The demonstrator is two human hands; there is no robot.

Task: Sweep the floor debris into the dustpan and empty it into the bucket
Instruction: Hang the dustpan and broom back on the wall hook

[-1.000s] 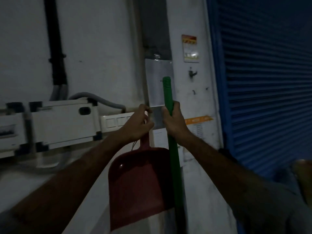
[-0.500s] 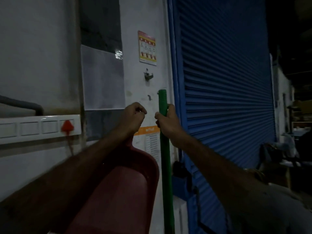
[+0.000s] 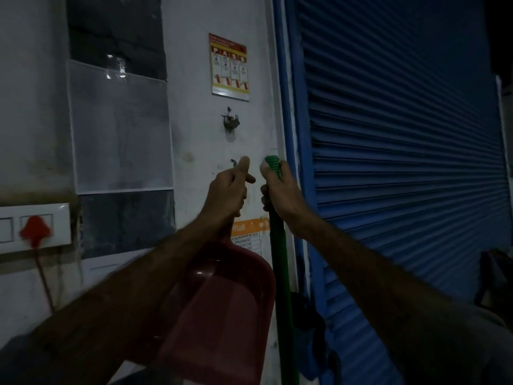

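- Fingers, left hand [image 3: 229, 190]: curled round the handle of the red dustpan [image 3: 222, 315]; thumb raised, forefinger partly extended toward 3 o'clock. Handle itself mostly hidden inside the fist.
- Fingers, right hand [image 3: 280, 187]: wrapped tight about the top of the green broom handle [image 3: 279, 273]; ribbed end shows just above the fist.
- Dustpan: hangs below the left hand, scoop toward 6 o'clock, just beside the broom handle.
- Broom handle: near upright, running to 6 o'clock; head out of view.
- Surroundings: white wall [image 3: 194, 151] with safety poster [image 3: 229, 66] at 12 o'clock, hook [image 3: 230, 120] beneath it; blue roller shutter [image 3: 402, 162] at 3 o'clock.
- Progress, judged: 2 tools in hand only. Floor, debris and bucket unseen; sweeping, collecting and emptying all remain.
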